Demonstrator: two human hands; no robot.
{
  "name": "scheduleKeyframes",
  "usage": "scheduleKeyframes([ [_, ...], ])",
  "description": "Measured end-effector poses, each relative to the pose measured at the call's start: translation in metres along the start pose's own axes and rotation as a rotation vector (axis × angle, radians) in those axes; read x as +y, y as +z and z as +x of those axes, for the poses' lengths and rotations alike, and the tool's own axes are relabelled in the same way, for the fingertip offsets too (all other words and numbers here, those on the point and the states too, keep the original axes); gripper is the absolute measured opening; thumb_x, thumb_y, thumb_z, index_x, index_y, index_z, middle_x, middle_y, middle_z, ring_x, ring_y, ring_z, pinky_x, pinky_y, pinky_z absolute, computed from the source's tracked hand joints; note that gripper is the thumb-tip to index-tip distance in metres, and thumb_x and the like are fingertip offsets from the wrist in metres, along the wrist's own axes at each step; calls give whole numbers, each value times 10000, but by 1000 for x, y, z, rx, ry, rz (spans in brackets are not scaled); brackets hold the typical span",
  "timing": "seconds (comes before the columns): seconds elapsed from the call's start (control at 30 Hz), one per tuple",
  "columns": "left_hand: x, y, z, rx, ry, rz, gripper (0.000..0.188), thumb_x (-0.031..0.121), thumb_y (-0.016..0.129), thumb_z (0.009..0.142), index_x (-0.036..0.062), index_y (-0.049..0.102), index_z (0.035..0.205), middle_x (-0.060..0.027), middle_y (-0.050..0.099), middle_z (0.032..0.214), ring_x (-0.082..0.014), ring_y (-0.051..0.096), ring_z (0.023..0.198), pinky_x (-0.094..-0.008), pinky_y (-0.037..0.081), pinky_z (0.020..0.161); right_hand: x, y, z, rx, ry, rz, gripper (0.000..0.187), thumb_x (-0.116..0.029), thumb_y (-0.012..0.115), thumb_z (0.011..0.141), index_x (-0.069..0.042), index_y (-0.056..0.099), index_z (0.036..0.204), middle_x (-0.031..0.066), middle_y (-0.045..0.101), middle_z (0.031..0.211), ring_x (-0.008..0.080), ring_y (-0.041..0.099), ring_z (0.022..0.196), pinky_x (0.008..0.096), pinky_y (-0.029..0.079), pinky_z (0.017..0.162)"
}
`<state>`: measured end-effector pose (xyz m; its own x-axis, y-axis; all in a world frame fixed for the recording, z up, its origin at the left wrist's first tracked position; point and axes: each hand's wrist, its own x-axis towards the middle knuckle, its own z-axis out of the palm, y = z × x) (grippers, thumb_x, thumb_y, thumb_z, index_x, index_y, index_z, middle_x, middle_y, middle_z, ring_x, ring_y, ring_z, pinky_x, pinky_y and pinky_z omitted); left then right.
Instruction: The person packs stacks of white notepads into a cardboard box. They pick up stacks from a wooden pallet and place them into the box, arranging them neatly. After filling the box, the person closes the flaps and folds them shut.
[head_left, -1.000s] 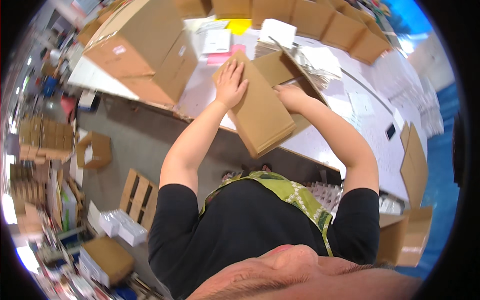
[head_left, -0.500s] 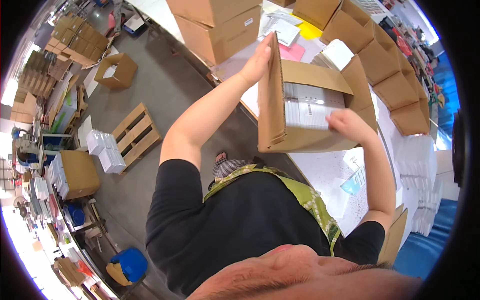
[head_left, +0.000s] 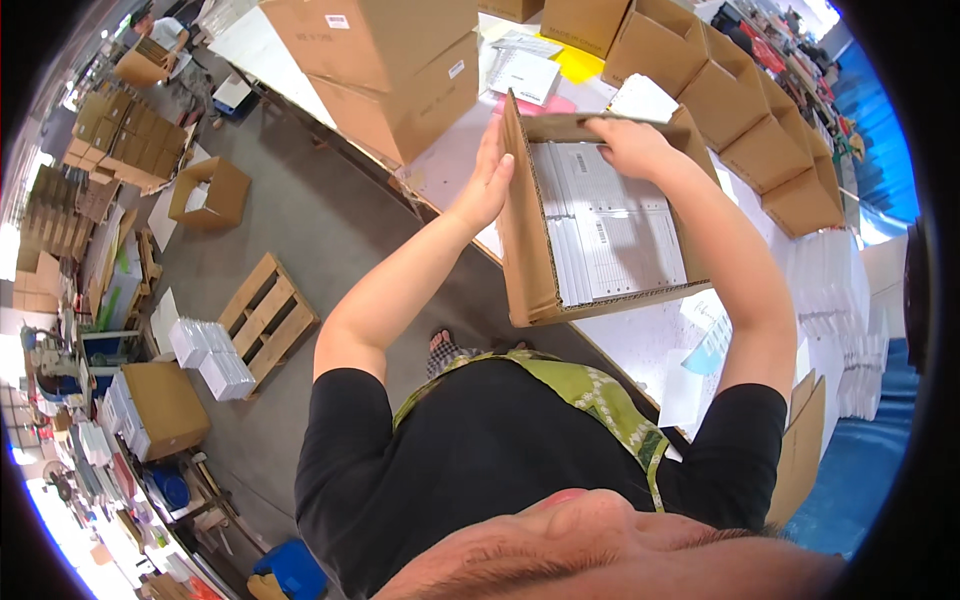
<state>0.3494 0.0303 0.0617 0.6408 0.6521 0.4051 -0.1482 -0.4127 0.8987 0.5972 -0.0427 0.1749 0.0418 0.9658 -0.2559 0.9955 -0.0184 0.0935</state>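
Observation:
A brown cardboard carton (head_left: 535, 275) sits at the table's edge in front of me, its top open. Inside lie clear-wrapped packs of white printed sheets (head_left: 630, 245), stacked in two rows side by side. My left hand (head_left: 487, 178) rests against the outside of the carton's raised left flap, fingers stretched out and thumb apart. At the far side, my right hand (head_left: 637, 148) grips the far flap (head_left: 560, 127), with the thumb toward the packs and the fingers over the flap's edge. The fingertips are partly hidden.
Two stacked closed cartons (head_left: 390, 90) stand at the table's far left. A row of open cartons (head_left: 715, 85) curves along the far right. White notepads (head_left: 525, 75) lie behind my carton. On the floor are a wooden pallet (head_left: 265, 325) and an open carton (head_left: 212, 192). Another person (head_left: 165, 45) carries a box.
My right hand has moved from the near side to the far flap. That flap no longer covers the packs. The carton has shifted slightly left, and another person has appeared at upper left.

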Motion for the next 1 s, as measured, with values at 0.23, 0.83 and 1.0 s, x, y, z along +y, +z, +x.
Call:
scheduleKeyframes([
  [0.23,-37,33,-12,-20,92,31,763,411,383,1020,16,26,1567,-271,-19,1619,-403,-28,1510,-457,42,1209,-8,32,44,110,299,131,540,-107,550,874,-235,498,1395,64,439,1491,288,513,1289,538,380,1058],
  [0.83,21,95,6,-640,-185,992,850,730,559,800,367,319,1530,-223,87,1628,-464,15,1493,-752,66,1085,32,-4,-25,-196,58,219,435,-343,491,946,18,683,1094,235,677,1102,383,642,1047,458,484,927],
  [1.0,14,85,11,-722,-72,1082,850,766,540,790,384,334,1521,-229,110,1622,-465,38,1491,-743,77,1094,59,-52,-156,21,94,679,381,-260,580,956,-52,604,1274,114,679,1168,242,635,1098,369,481,953],
])
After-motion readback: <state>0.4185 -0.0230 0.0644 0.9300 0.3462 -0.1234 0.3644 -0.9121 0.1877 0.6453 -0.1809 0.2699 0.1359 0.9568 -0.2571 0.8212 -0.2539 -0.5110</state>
